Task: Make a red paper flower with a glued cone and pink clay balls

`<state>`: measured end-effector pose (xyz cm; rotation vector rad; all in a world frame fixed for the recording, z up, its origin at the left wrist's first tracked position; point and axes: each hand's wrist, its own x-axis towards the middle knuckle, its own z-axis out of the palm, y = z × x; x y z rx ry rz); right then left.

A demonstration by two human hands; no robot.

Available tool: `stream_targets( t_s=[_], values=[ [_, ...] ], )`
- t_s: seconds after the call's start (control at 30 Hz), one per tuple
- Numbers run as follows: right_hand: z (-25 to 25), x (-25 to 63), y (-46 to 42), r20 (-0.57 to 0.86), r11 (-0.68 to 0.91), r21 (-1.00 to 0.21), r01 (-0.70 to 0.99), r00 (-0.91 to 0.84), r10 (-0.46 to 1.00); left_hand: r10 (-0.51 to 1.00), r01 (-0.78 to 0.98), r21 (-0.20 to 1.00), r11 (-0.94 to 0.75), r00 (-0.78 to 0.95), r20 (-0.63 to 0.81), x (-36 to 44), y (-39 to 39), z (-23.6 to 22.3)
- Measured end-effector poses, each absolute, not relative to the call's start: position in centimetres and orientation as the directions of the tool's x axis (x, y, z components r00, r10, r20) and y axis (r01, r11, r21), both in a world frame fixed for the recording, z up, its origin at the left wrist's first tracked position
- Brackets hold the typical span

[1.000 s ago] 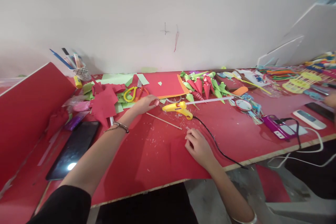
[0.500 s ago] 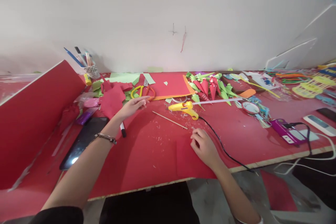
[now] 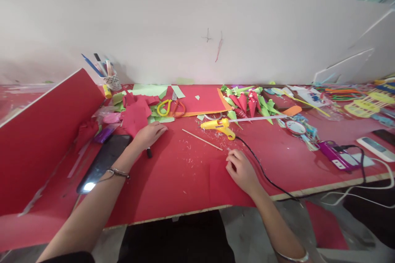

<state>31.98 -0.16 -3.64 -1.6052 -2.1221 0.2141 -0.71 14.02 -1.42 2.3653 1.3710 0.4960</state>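
My left hand [image 3: 151, 134] is over the table beside the cut red paper [image 3: 135, 116], fingers stretched forward and holding nothing that I can see. A black-capped marker [image 3: 149, 153] shows partly from beneath it. My right hand [image 3: 242, 171] rests on a square red sheet [image 3: 220, 187], its fingers loosely curled with nothing visible in them. Beyond it lies a yellow glue gun [image 3: 217, 125] with a long clear glue stick [image 3: 256, 118] in its back. A thin wooden stick [image 3: 202, 139] lies between my hands. Scissors with yellow and red handles [image 3: 165, 107] lie past my left fingertips.
On the left are a phone [image 3: 105, 160], a red board [image 3: 46, 139] and a pen cup [image 3: 113, 82]. Red and green paper cones [image 3: 251, 102] are piled at the back. A black cord [image 3: 262, 168] trails right, near a purple power strip [image 3: 335, 156].
My left hand has drawn back from near the scissors, toward me and to the left, and sits lower. My right hand stays on the red sheet. The view has shifted slightly.
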Motion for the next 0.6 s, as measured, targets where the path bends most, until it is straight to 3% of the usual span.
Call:
stream_targets(
  t_s=[0.2, 0.27, 0.33, 0.4, 0.47, 0.6],
  values=[
    [-2.7, 30.9, -0.1, 0.276, 0.3, -0.336, 0.893, -0.211, 0.938, 0.855, 0.778, 0.357, -0.517, 0.493, 0.162, -1.2, 12.7, -0.9],
    [-2.0, 29.9, -0.2, 0.276, 0.303, -0.315, 0.9, -0.219, 0.936, 0.867, 0.796, 0.344, -0.497, 0.45, 0.212, -0.3, 11.6, 0.3],
    [-1.2, 28.6, -0.1, 0.296, 0.346, -0.292, 0.892, -0.26, 0.919, 0.892, 0.817, 0.392, -0.424, 0.301, 0.338, 1.3, 9.8, 1.8],
    [-0.3, 27.0, 0.1, 0.331, 0.41, -0.271, 0.871, -0.315, 0.889, 0.885, 0.722, 0.512, -0.466, 0.373, 0.28, 3.3, 7.4, 3.1],
    [0.5, 25.5, 0.3, 0.373, 0.479, -0.252, 0.841, -0.372, 0.85, 0.786, 0.596, 0.578, -0.557, 0.604, 0.135, 5.1, 4.9, 3.9],
    [1.5, 23.3, 0.8, 0.45, 0.576, -0.21, 0.79, -0.445, 0.774, 0.759, 0.621, 0.563, -0.545, 0.651, 0.016, 6.3, 1.9, 3.8]
  ],
)
